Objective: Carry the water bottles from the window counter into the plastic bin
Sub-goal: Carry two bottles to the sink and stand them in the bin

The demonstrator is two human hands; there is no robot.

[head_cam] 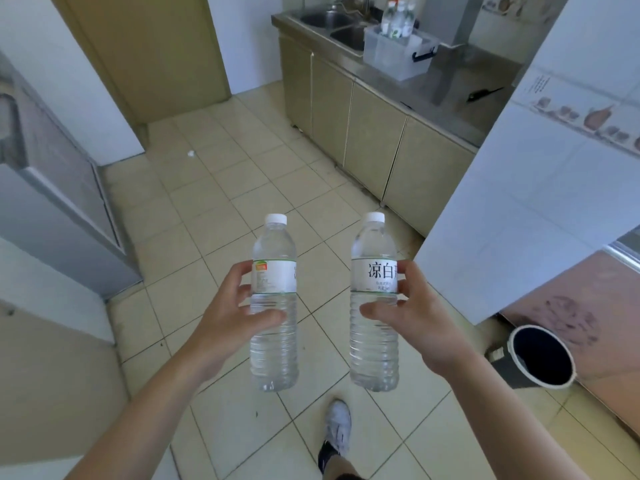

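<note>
My left hand [230,322] grips a clear water bottle [274,344] with a white cap, held upright over the tiled floor. My right hand [412,317] grips a second upright water bottle [373,341] with a white label bearing large black characters. Far ahead, a clear plastic bin [398,58] with a blue latch stands on the steel counter beside the sink. Several water bottles [398,20] stand upright inside it.
A double steel sink [337,27] lies left of the bin, above beige cabinets [374,140]. A white tiled wall corner [533,202] juts in at right. A dark round bucket [540,356] sits on the floor at right. My white shoe [338,427] is below.
</note>
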